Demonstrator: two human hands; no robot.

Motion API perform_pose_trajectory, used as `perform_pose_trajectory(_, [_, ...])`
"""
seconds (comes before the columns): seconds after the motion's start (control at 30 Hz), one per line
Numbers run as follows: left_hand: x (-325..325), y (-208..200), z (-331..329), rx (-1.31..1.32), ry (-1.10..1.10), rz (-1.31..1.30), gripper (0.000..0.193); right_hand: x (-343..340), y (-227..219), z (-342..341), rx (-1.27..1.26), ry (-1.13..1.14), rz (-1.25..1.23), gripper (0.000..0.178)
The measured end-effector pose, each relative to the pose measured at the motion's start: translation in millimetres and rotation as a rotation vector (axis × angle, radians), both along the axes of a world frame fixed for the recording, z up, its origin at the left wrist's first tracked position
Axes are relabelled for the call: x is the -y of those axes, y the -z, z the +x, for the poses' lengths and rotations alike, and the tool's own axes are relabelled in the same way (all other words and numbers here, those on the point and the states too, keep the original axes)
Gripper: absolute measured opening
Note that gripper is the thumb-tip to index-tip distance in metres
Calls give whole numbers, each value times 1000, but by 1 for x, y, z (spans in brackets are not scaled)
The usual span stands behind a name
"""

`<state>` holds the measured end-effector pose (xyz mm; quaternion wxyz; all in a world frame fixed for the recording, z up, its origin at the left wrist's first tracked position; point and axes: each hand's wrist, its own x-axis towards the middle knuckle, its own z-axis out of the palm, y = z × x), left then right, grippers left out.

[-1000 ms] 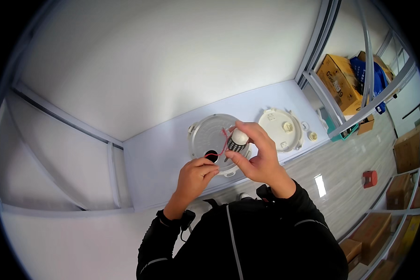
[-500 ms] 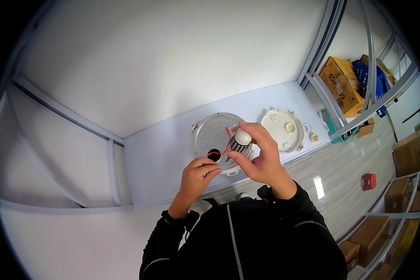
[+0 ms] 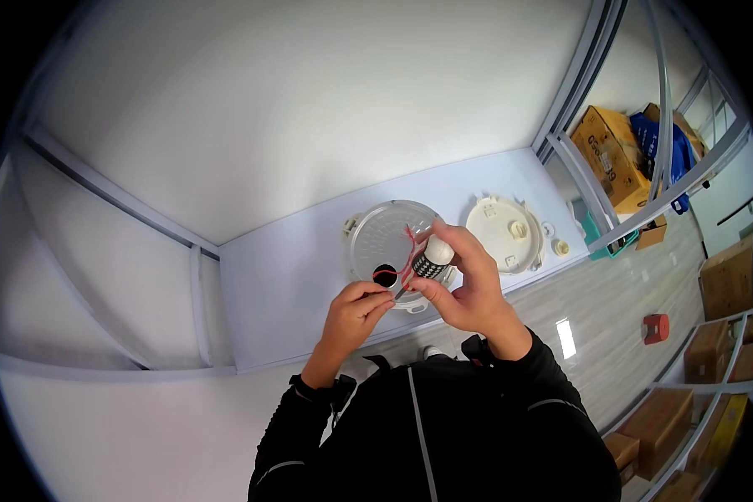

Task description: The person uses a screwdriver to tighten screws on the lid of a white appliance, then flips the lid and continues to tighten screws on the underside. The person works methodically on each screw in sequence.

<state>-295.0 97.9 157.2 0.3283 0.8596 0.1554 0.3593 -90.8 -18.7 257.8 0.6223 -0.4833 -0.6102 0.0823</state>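
A pale tabletop [image 3: 284, 284] carries everything the work involves. Largest on it is a round grey appliance part [image 3: 372, 243] directly below the hands; to its right, apart, lies a cream round cover [image 3: 498, 243], its inner side up.

The right hand [image 3: 468, 289] curls its fingers around a white-domed cylinder with a black-and-white pattern [image 3: 431, 264], held tilted above the grey part. The left hand [image 3: 351, 320] has its thumb and index finger narrowed to a pinch at the near rim; what sits between them is too small to tell. Beyond the cover are 2 loose pieces, a cream collar [image 3: 560, 248] and a clear ring [image 3: 548, 227].

Near the dark round opening [image 3: 385, 275] in the grey part, a thin dark rod [image 3: 402, 293] spans the gap between the 2 hands, and a thin red wire [image 3: 410, 238] loops beside the cylinder.

The step in hand looks like fine work on the wire and rod; the next move seems to call for a steady right grip and a precise left pinch, with the wire kept slack.
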Motion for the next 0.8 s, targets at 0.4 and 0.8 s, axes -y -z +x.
perform_pose_trajectory(0.4, [4, 5, 1, 40, -25, -79, 18, -1, -12, -11, 112, -40, -47, 69])
perform_pose_trajectory(0.8, [1, 9, 0, 41, -19, -98, 19, -7, -5, -14, 251, 107, 45, 73])
